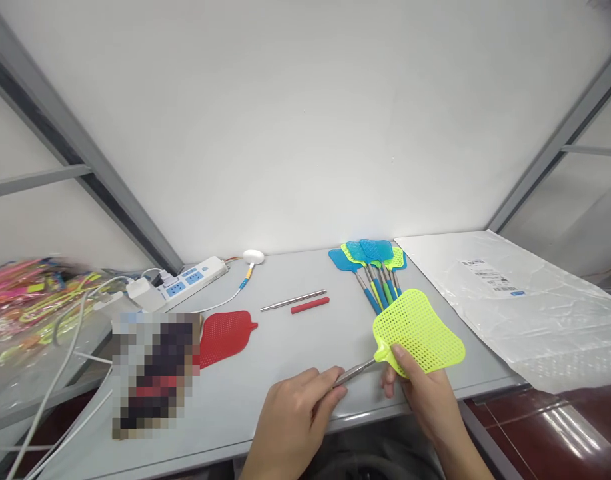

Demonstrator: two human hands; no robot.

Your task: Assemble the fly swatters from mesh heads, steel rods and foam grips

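My left hand [298,413] is closed round the metal rod [356,372] of a fly swatter. My right hand [428,393] grips the swatter's yellow-green perforated head [418,330] near its neck, thumb on top. The rod runs into the neck of that head; its other end is hidden in my left hand. On the table behind lie a loose metal rod [294,301] and a red handle sleeve [310,305]. A red swatter head [228,337] lies flat to the left. Several blue and yellow-green swatters [372,267] are heaped together beyond my right hand.
A white power strip [192,280] with plugs and cables is at the back left, near a small white device [254,257]. Blurred pixels cover an item [158,373] at front left. Plastic packets [30,313] lie far left; a white plastic bag [485,300] covers the right side.
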